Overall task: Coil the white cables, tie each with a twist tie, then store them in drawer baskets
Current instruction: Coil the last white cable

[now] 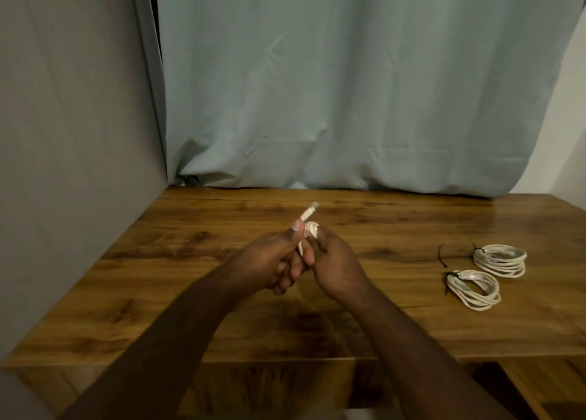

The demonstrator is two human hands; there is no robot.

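Two hands, left hand (272,261) and right hand (333,261) pinching white cable (309,215), no readable writing

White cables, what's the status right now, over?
Both hands, left hand and right hand, closed on third white cable, plug end up. Two tied coils on table at right. Loose twist tie beside them. Nothing in the way.

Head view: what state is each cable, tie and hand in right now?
Far coiled cable: coiled, tied, lying on the table.
Near coiled cable: coiled, tied, on the table.
Loose twist tie: unused, beside the coils.
Held cable: wound up in both hands, plug end sticking up, untied.
Left hand: gripping the cable.
Right hand: gripping the cable.
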